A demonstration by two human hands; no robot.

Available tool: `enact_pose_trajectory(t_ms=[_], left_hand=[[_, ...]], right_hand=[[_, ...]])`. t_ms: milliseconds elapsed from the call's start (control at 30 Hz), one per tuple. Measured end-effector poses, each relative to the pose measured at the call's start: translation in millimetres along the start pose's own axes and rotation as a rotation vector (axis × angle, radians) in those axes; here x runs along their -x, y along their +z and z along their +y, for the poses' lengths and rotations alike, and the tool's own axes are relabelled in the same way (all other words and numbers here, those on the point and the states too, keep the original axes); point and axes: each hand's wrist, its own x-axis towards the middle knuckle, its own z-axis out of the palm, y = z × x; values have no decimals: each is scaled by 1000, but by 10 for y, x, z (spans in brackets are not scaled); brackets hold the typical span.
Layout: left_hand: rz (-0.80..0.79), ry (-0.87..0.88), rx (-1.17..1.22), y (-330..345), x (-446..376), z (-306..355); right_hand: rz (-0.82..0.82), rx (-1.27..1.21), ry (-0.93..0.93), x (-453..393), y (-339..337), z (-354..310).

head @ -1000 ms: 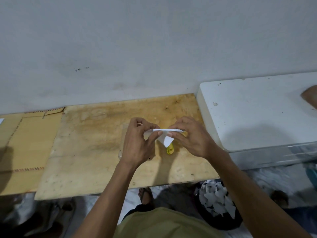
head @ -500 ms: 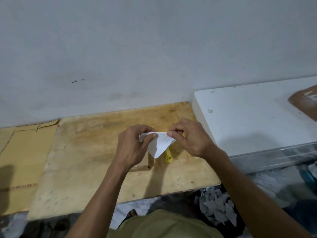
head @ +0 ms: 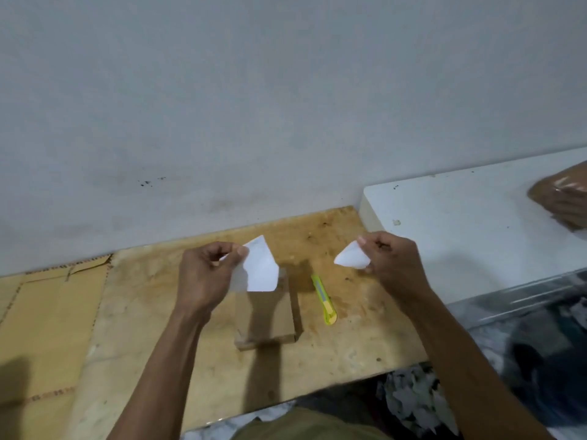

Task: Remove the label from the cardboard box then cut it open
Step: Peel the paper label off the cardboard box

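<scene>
A small brown cardboard box (head: 270,315) lies flat on the wooden board (head: 152,319), below and between my hands. My left hand (head: 203,274) pinches the larger white piece of the label (head: 260,271) above the box. My right hand (head: 390,258) pinches a smaller white torn piece of the label (head: 351,257), held apart to the right. A yellow-green utility knife (head: 324,300) rests on the board just right of the box, untouched.
A white block (head: 460,223) sits to the right against the wall, with a brown taped parcel (head: 565,198) at its far edge. Flattened cardboard (head: 41,312) lies at left. A dark bin with paper scraps (head: 419,404) stands below the board's front edge.
The label was one piece held between both hands; now it is torn in two and my hands have moved apart, each with a piece. The box and knife are now uncovered.
</scene>
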Motion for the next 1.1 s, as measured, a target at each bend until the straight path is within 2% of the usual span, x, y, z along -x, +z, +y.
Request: enact_pose_trajectory(t_ms=[67,233,367,433,567,700,800,1000,1100], left_hand=[[6,1,-36,-240,-114,-66],[-128,57,-149,-39,-74,-58],[-313,119,-150,181,70,-8],[-345,137,-108,212,132,44],[-331,104,-31,220,180,100],[-307,68,3,167,177,65],[-316,129,-99,117,169,9],[-245,294,-270,103,163,-46],[-218,337,-313,114,177,-67]], right_hand=[[63,-5,30,-22,-207,-10],[-83,-24,-33,114,153,-263],[-157,65,-285,159,589,-377],[-169,147,-363,147,712,-326],[-191,124,-320,171,798,-202],[-137,103,-289,213,825,-126],[-138,113,-296,227,825,-124],[-233,325,-406,219,819,-126],[-238,329,-371,218,811,-97]])
